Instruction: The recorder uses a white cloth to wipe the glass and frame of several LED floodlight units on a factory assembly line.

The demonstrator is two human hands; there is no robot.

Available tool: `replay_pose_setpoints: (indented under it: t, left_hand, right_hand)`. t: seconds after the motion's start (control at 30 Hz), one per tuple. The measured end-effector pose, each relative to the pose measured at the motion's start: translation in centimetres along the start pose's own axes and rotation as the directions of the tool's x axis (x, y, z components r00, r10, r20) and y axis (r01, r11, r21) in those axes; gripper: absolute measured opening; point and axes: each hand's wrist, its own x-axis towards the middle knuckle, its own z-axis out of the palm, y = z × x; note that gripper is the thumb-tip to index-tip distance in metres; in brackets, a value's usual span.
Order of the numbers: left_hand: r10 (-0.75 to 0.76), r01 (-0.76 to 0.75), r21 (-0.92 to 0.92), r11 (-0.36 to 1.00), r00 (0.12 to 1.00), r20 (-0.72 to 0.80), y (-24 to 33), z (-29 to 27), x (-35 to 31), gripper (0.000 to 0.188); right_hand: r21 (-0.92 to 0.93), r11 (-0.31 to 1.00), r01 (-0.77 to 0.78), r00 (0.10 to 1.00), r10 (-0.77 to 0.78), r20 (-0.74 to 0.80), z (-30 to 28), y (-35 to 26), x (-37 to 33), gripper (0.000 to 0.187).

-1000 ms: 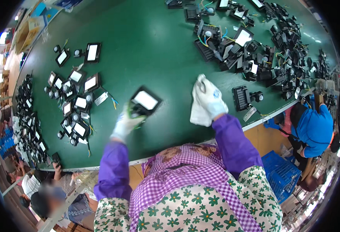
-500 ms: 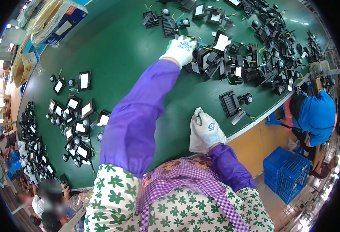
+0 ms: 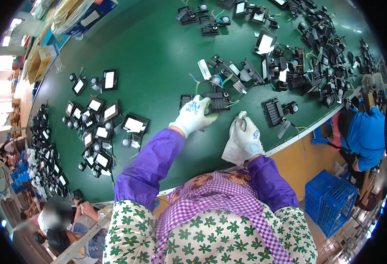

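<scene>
On the glossy green bench (image 3: 145,57), past whose edge stood a blue plastic crate (image 3: 330,200), a black finned lamp (image 3: 218,101) lay partly hidden by the white-gloved left hand (image 3: 193,116), grip indiscernible; the white-gloved right hand (image 3: 247,137) pinched a white cloth (image 3: 233,148).

My left hand (image 3: 193,116) hides part of the finned black lamps (image 3: 217,101) beneath it, and I can't tell whether my fingers grip or only touch. My right hand (image 3: 246,137) covers part of the white cloth (image 3: 232,150). The top edge crops the blue box (image 3: 92,18); the bottom edge cuts my flowered garment (image 3: 233,237). A co-worker's head (image 3: 58,213) is blurred, and the far-left pile (image 3: 46,154) is too small to sort out.
</scene>
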Motion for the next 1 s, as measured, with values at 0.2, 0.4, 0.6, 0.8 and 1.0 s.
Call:
replay_pose_setpoints:
  t: [0.2, 0.4, 0.6, 0.8, 1.0]
  left_hand:
    - [0.064, -0.132, -0.258, 0.957, 0.965, -0.253, -2.5, 0.8, -4.3, 0.042]
    - [-0.119, 0.023, -0.952, -0.305, 0.991, 0.062, -3.4, -0.2, -8.2, 0.029]
    - [-0.260, 0.013, -0.993, -0.119, 0.965, 0.044, -6.2, 3.7, -14.5, 0.033]
    - [-0.632, 0.376, -0.816, 0.439, 0.775, 0.017, -9.2, 6.1, -14.5, 0.030]
    - [-0.264, 0.155, -0.948, -0.278, 0.937, 0.231, -7.3, 3.2, -15.2, 0.038]
  right_hand:
    - [0.082, 0.990, -0.117, 0.993, 0.116, 0.020, 0.4, -0.9, -0.3, 0.026]
    - [0.058, 0.990, -0.132, 0.991, 0.133, -0.018, 0.5, -1.4, -0.7, 0.026]
    - [0.017, 1.000, -0.024, 0.995, 0.022, 0.095, 0.2, -2.4, -2.5, 0.024]
    - [-0.196, 0.887, 0.418, 0.884, -0.347, 0.314, 1.7, -7.5, -1.8, 0.033]
    - [-0.338, 0.796, 0.503, 0.859, -0.415, 0.300, 3.8, -6.2, 3.4, 0.026]
